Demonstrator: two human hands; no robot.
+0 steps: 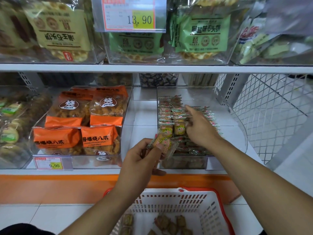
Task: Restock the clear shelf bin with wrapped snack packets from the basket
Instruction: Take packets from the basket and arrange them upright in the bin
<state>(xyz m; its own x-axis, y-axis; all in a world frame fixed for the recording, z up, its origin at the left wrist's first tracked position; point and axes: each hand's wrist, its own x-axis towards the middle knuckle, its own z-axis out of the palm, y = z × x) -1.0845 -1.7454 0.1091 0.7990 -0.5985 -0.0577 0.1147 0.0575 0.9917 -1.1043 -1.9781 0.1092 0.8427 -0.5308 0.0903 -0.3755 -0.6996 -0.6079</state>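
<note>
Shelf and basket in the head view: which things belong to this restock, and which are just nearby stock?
Job: clear shelf bin; snack packets in it; packet in left hand; right hand; basket.
Nearby stock: orange bags; green bags; price tag.

Head view, angled forward and down, close before the shelf [152, 68], basket [172, 200] below.
</note>
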